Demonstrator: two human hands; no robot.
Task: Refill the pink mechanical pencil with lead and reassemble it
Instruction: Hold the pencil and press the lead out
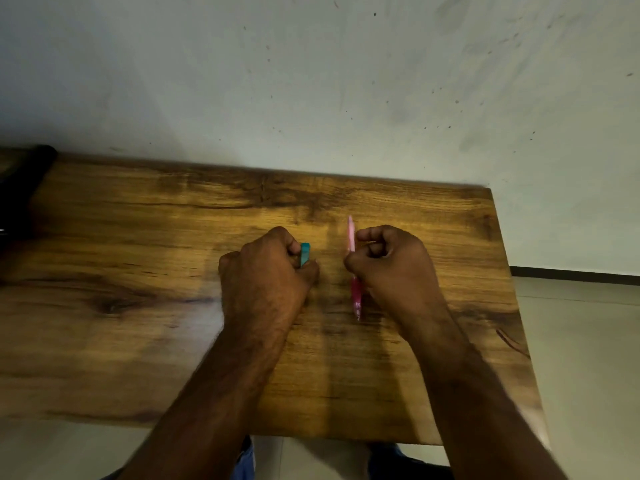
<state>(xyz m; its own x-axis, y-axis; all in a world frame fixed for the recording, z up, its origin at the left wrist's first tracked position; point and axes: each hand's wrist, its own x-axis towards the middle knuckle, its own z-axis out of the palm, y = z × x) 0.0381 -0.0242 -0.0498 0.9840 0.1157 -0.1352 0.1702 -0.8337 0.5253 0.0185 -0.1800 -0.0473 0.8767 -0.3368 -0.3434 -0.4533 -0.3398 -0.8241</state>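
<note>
The pink mechanical pencil stands nearly upright in my right hand, which is closed around its middle; its pale upper end points away from me and its darker pink grip end points down toward the table. My left hand is closed on a small teal lead case, of which only one edge shows between thumb and fingers. The two hands sit side by side above the middle of the wooden table, a short gap between them. No loose lead is visible.
The table's far edge meets a stained pale wall. A dark object lies at the table's far left corner. Tiled floor shows past the right edge, and my knees in blue trousers show below the near edge.
</note>
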